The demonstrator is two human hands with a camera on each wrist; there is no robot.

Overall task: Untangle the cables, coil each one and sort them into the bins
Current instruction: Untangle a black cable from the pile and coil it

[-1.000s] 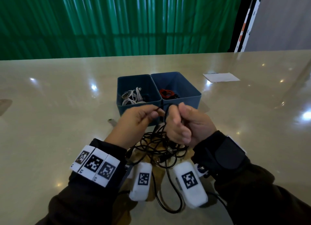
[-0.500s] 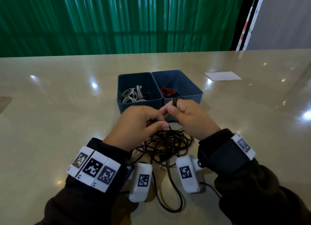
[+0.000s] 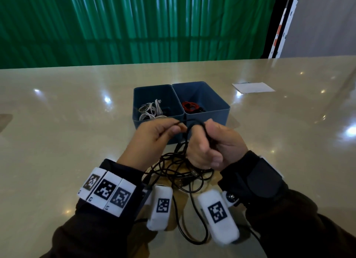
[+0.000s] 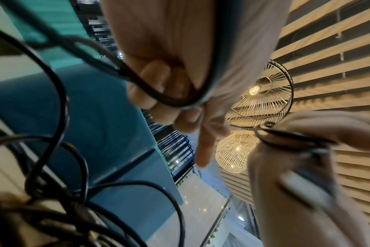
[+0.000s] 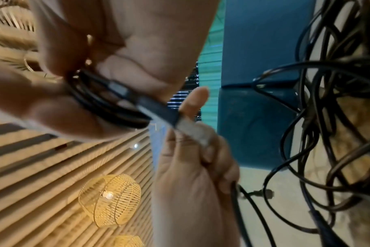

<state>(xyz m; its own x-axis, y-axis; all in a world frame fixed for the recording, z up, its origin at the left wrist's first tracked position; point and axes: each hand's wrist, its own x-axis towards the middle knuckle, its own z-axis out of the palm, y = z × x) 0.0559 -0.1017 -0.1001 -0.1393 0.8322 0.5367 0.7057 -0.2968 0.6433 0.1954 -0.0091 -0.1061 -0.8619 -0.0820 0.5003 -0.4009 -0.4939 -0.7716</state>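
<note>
Fingers (image 3: 174,129) of the left hand (image 3: 152,142) pinch one end of a black cable (image 3: 189,125); the right hand (image 3: 213,144) is curled round its small coil.

The strand runs side to side between the hands, just short of the two blue bins (image 3: 207,116) at 12 o'clock. The loose black tangle (image 3: 179,171) lies on the table (image 3: 57,132) at 6 o'clock, below both wrists, feeding up to the right hand, which looks best placed to take the next loop.

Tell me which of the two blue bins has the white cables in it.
The left blue bin, holding the white cables; the right blue bin beside it holds a red cable.
</note>
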